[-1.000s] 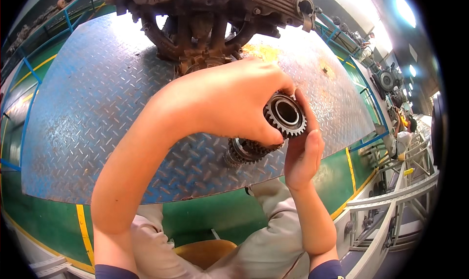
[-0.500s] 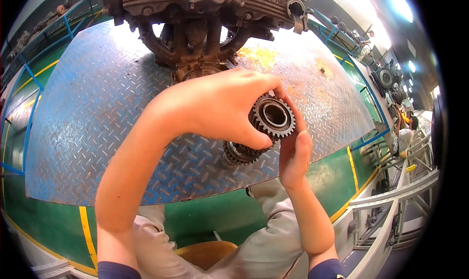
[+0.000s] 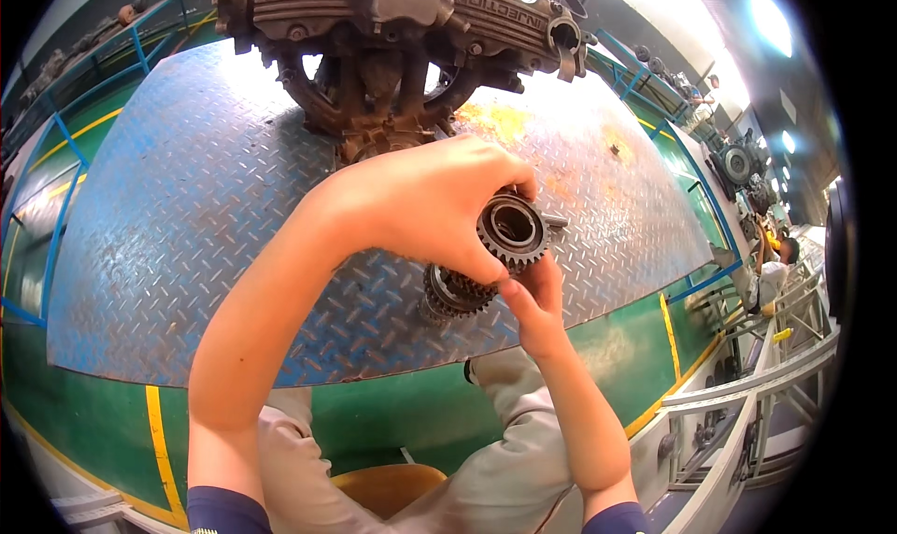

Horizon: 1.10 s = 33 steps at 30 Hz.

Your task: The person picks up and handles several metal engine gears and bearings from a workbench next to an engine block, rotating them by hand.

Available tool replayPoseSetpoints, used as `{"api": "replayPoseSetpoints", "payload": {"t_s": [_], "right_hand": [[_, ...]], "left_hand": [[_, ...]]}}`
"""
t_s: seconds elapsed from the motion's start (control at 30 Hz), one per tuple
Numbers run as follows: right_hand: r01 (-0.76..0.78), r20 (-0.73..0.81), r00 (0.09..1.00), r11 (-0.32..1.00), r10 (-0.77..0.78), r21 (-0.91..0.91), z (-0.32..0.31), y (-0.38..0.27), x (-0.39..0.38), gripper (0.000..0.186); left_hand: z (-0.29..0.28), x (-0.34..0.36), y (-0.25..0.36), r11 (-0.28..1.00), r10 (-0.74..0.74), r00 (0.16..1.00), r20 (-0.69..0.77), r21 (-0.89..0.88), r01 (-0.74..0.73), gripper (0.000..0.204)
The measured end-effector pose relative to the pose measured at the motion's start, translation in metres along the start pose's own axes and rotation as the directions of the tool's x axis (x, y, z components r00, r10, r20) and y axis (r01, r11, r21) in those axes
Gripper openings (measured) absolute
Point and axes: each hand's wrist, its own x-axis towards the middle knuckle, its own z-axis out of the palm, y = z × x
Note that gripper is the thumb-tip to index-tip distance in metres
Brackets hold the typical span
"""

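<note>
A steel gear (image 3: 519, 252) with a round bore sits uppermost on a stack of toothed gears (image 3: 455, 293), which leans over the metal plate table. My left hand (image 3: 439, 193) arches over from the left, its fingers and thumb wrapped around the gear's far and near sides. From the lower right, my right hand (image 3: 540, 310) closes on the gear's near right edge, thumb tip close to the left thumb. Its other fingers are partly hidden behind the gear. A short grey metal rod (image 3: 555, 221) shows just right of the gear.
A large brown engine (image 3: 392, 29) stands at the far side of the blue-grey tread-plate table (image 3: 187, 254). Blue railings (image 3: 58, 174) flank it. Metal framing (image 3: 757, 380) is at the right, and people (image 3: 772, 272) are farther off.
My right hand has slid down from the gear's right side to its lower edge, uncovering the rod. The gear has shifted slightly left and turned its face more upward.
</note>
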Motion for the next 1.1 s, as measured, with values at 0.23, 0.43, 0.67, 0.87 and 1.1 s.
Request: {"api": "replayPoseSetpoints", "payload": {"t_s": [0.23,0.43,0.67,0.87,1.1], "right_hand": [[-0.01,-0.017,1.0,1.0,0.011,0.015,0.011,-0.006,0.003,0.071],[0.008,-0.052,0.999,1.0,-0.007,0.014,0.014,-0.003,0.005,0.064],[0.052,-0.054,0.997,0.999,-0.053,-0.004,0.014,-0.006,0.011,0.06],[0.127,-0.143,0.981,0.992,-0.128,-0.012,0.017,-0.011,0.013,0.06],[0.361,-0.264,0.873,0.907,-0.41,-0.216,0.02,-0.015,0.009,0.067]], "left_hand": [[-0.007,0.0,0.0,0.999,0.011,1.0,-0.023,-0.053,-0.012,0.054],[-0.027,-0.009,0.006,0.999,-0.032,0.996,-0.086,-0.037,0.029,0.054],[-0.035,-0.021,0.003,0.996,-0.06,0.998,-0.033,0.065,0.062,0.054],[-0.032,-0.03,-0.004,0.979,-0.044,0.995,-0.091,0.194,0.061,0.057],[-0.031,-0.026,0.011,0.972,-0.111,0.993,-0.036,0.206,0.116,0.059]]}}
